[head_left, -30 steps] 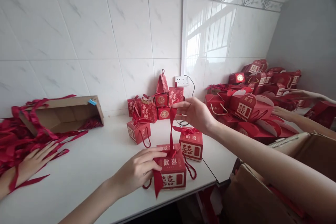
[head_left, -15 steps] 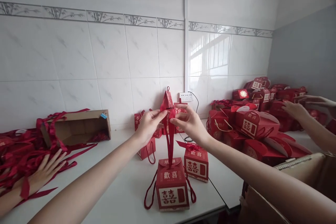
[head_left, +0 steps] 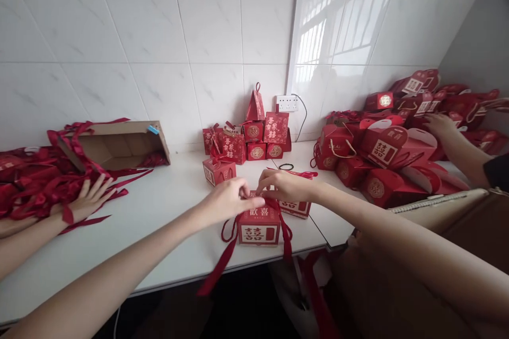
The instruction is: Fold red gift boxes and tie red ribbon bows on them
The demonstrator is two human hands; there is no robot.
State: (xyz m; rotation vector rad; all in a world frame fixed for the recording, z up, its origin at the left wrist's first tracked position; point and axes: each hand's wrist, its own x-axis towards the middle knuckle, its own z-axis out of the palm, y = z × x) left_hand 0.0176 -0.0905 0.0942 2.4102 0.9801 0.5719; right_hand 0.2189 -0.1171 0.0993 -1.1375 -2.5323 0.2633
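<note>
A small red gift box [head_left: 258, 230] with white-panelled Chinese characters and cord handles stands near the front edge of the table. My left hand [head_left: 234, 198] and my right hand [head_left: 282, 184] meet over its lid, fingers pinched on a dark red ribbon [head_left: 222, 267]. One ribbon end trails down left past the table edge, another falls on the right. What the fingertips do with the ribbon at the lid is partly hidden. Just behind, a second red box [head_left: 296, 207] with a ribbon on top is partly covered by my right hand.
Several small red boxes [head_left: 256, 131] are stacked against the tiled wall by a power strip [head_left: 287, 103]. A cardboard box [head_left: 119, 153] lies among ribbons at left, near another person's hand [head_left: 92, 195]. Red boxes [head_left: 393, 151] pile up at right, where a co-worker's hand [head_left: 441, 128] reaches in.
The view has tilted down. Both my hands have dropped from holding the ribbon stretched up high to the lid of the box. The ribbon ends now hang apart on either side.
</note>
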